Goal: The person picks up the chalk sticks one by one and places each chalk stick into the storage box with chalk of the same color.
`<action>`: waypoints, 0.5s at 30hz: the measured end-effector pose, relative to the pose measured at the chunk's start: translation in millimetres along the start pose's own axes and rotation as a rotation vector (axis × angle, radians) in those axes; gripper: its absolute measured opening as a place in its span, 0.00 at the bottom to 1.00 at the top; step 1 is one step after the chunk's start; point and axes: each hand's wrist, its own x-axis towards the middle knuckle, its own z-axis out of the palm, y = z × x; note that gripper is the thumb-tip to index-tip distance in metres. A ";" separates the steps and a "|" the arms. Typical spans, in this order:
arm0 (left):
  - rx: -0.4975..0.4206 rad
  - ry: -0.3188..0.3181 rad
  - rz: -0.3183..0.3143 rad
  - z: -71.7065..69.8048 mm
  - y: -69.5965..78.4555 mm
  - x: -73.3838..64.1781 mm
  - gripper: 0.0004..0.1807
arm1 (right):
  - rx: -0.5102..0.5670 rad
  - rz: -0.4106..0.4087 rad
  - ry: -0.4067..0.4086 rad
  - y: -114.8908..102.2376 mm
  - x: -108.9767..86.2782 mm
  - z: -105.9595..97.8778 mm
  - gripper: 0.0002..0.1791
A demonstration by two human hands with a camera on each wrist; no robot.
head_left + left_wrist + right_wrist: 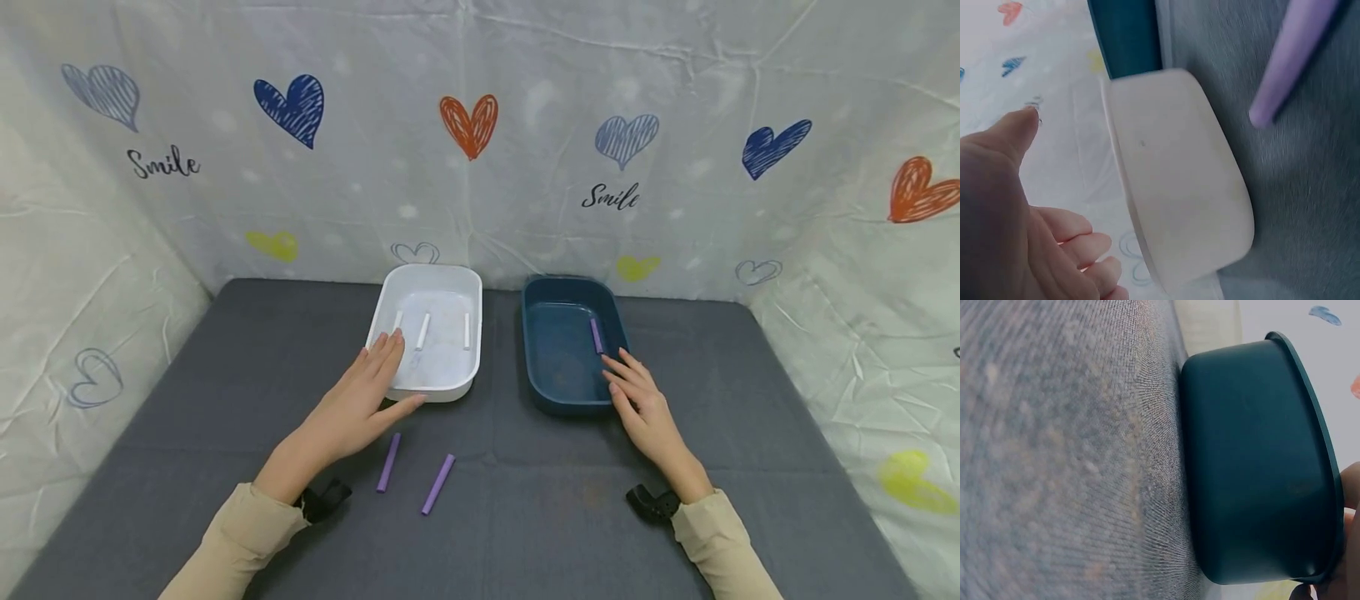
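Observation:
My left hand [351, 410] is over the near left corner of a white tray [476, 367], fingers straight and thumb spread, with nothing in its grasp. Inside that tray lie a few short white sticks [423, 332]. The left wrist view shows the thumb and fingers apart above the tray's rim. At the near right rim of a dark teal tray [534, 367] is my right hand [647, 418], its fingers loosely extended. In the teal tray, close to those fingertips, lies a purple stick [596, 336]. Part of the right hand [1352, 487] shows at that tray's rim.
Two more purple sticks, one nearer the left hand [388, 462] and one to its right [438, 485], lie on the grey tablecloth [555, 517] in front of the white tray. Behind the trays hangs a pale curtain [540, 50] printed with hearts.

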 end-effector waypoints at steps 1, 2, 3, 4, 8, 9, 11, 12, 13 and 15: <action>-0.023 -0.005 0.008 0.1 2.3 -2.2 0.51 | 0.001 0.000 0.000 0.1 -0.3 0.1 0.16; -0.043 -0.011 0.017 0.4 4.5 -4.5 0.51 | 0.001 -0.002 0.000 0.3 -0.6 0.1 0.16; -0.062 -0.014 0.028 0.8 6.8 -6.8 0.52 | 0.001 -0.001 0.000 0.5 -0.9 0.2 0.16; -0.078 -0.016 0.043 1.5 8.8 -9.1 0.52 | 0.001 -0.001 0.000 0.7 -1.0 0.3 0.16; -0.115 -0.021 0.153 7.0 15.6 -17.5 0.53 | 0.003 0.007 0.004 0.8 -1.6 0.4 0.16; -0.116 -0.020 0.189 8.9 16.9 -19.3 0.53 | 0.005 0.010 0.005 0.8 -1.5 0.4 0.16; -0.104 -0.025 0.259 13.3 18.8 -22.6 0.52 | 0.007 0.011 0.007 0.6 -1.2 0.4 0.16; -0.100 -0.028 0.292 15.5 19.7 -23.8 0.53 | 0.007 0.011 0.008 0.4 -0.9 0.4 0.16; -0.093 -0.030 0.322 17.8 20.3 -24.7 0.53 | 0.005 0.009 0.010 0.5 -0.8 0.6 0.16; -0.087 -0.035 0.373 21.7 21.6 -26.1 0.55 | 0.004 0.003 0.012 0.8 -0.5 1.0 0.16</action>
